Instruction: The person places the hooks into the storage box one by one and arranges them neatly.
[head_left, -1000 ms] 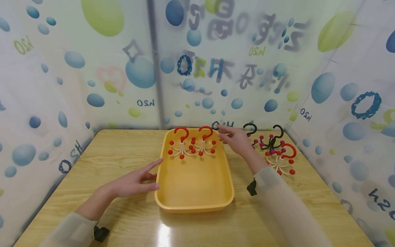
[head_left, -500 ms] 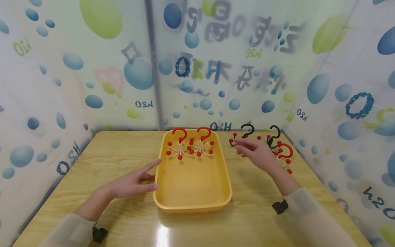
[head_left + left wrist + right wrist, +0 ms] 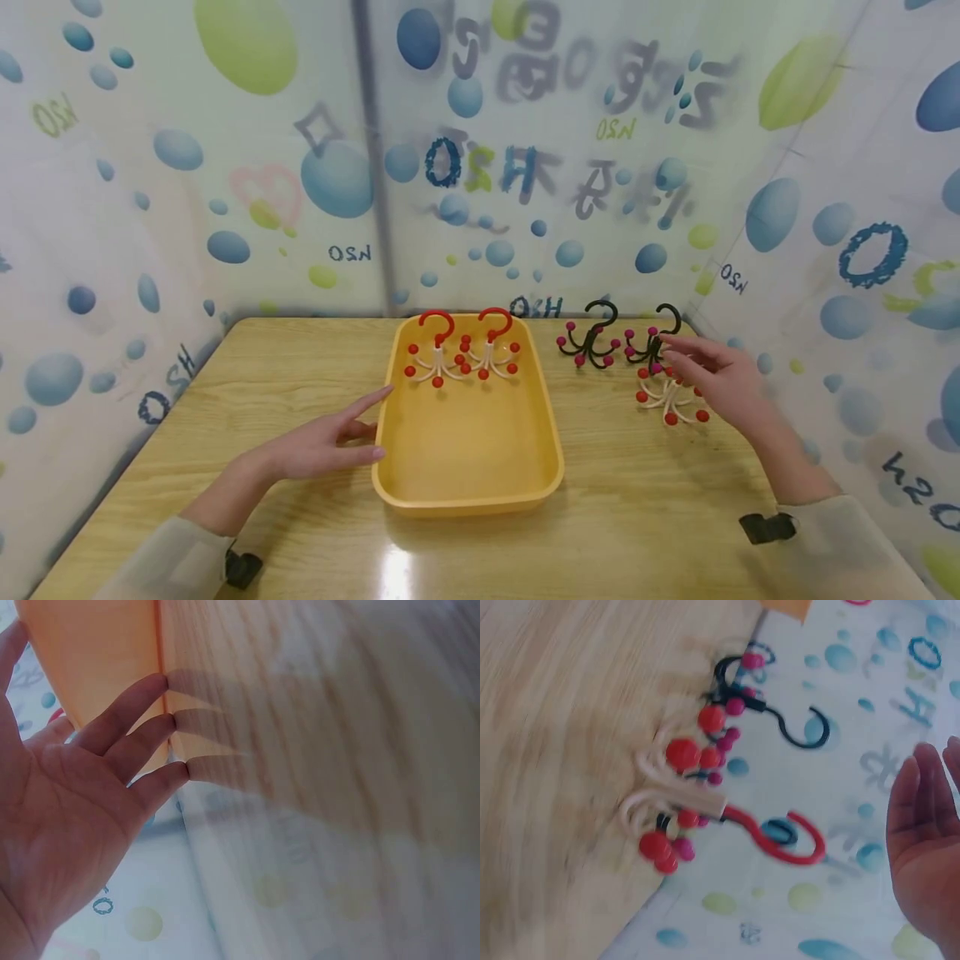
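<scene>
Neither hand grips anything: the right hand (image 3: 723, 379) hangs empty, its fingers loosely straight and lying together, beside the red-hooked hanger (image 3: 697, 799); the right wrist view shows them apart. The left hand (image 3: 318, 446) has its fingers spread, forefinger and thumb touching the left wall of the yellow tray (image 3: 468, 504). The red-hooked hanger stands upright near the worktop's (image 3: 600, 517) right edge, its red balls crowded against those of a black hanger (image 3: 651, 348) just behind — whether they touch, I cannot tell. A second black hanger (image 3: 590, 343) stands farther left, by the far edge. Inside the tray, a left red hanger (image 3: 438, 358) and a right red hanger (image 3: 490, 354) stand side by side at its far end. The likeliest trouble is a snag: were the red-hooked hanger lifted sideways, its curved arms could hook the black one and drag it along or tip it. The tray might slide, too — the left hand braces it from one side only, so a sideways push would meet little resistance.
</scene>
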### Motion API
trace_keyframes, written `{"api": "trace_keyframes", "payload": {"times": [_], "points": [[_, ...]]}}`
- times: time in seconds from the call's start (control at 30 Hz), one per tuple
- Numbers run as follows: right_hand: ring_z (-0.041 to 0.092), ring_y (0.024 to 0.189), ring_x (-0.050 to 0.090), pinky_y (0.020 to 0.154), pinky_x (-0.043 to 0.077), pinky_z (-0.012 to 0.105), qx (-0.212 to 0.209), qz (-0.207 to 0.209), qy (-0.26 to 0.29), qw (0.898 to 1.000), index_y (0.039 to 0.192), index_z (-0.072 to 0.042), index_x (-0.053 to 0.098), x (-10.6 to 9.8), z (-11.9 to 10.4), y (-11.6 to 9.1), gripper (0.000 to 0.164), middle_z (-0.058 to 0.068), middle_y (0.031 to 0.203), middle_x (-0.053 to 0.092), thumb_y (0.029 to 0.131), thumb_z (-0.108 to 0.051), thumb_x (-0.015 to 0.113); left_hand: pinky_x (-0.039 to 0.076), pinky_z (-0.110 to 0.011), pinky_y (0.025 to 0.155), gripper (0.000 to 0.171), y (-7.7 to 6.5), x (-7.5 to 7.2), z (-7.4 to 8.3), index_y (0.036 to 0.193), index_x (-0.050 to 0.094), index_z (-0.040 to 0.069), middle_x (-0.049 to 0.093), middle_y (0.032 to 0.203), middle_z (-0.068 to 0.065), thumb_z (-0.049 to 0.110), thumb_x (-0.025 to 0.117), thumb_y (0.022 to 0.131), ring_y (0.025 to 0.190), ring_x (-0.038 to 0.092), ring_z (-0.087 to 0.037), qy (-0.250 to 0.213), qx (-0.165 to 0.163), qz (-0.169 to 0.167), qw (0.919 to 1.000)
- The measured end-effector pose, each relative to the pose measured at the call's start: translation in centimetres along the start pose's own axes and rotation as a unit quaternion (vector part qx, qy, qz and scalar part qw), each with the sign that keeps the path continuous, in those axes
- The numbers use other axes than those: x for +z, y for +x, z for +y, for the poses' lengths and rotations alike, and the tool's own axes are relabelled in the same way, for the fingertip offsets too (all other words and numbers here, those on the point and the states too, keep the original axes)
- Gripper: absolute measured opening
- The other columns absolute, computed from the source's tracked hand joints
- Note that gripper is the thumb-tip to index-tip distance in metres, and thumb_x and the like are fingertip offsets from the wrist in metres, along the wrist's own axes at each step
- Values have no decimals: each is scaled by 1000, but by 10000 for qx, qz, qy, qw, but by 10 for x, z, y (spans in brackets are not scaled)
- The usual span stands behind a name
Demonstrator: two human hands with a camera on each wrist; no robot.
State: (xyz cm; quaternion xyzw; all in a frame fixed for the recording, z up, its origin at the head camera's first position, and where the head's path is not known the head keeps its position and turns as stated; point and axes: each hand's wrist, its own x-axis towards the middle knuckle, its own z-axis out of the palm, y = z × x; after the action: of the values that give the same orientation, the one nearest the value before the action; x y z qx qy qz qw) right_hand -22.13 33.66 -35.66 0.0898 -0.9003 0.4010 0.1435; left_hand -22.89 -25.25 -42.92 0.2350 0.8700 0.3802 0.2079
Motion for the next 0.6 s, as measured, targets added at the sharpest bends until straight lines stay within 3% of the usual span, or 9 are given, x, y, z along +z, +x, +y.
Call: {"api": "trace_keyframes", "payload": {"times": [0.17, 0.27, 0.43, 0.6], "points": [[3, 75, 63, 57, 54, 26, 196, 438, -545, 9974, 142, -9, 74, -20, 22, -5, 43, -32, 102, 65, 110, -38, 69, 44, -70, 121, 94, -1, 0, 1, 178, 13, 32, 62, 156, -26, 48, 71, 106, 147, 59, -45, 71, 4, 34, 10000], [0, 77, 62, 60, 55, 24, 247, 507, -853, 9948, 146, -10, 71, -25, 36, -5, 45, -14, 118, 67, 111, -38, 67, 43, -70, 122, 93, -1, 0, 1, 178, 13, 32, 61, 156, -26, 48, 71, 107, 147, 59, -46, 63, 4, 34, 10000], [-6, 79, 60, 62, 57, 25, 543, 218, -1065, 9926, 155, -9, 62, -27, 57, -4, 53, 25, 137, 68, 113, -40, 64, 43, -70, 122, 93, 0, 0, 0, 178, 13, 32, 61, 157, -26, 48, 71, 107, 147, 59, -45, 24, -4, -1, 10000], [-11, 79, 61, 65, 60, 22, 744, 41, -944, 9927, 160, -8, 57, -22, 69, -2, 55, 31, 133, 70, 113, -37, 63, 42, -71, 122, 93, 0, 0, -1, 178, 12, 33, 62, 157, -25, 48, 71, 107, 147, 59, -45, 45, 5, 8, 10000]]}}
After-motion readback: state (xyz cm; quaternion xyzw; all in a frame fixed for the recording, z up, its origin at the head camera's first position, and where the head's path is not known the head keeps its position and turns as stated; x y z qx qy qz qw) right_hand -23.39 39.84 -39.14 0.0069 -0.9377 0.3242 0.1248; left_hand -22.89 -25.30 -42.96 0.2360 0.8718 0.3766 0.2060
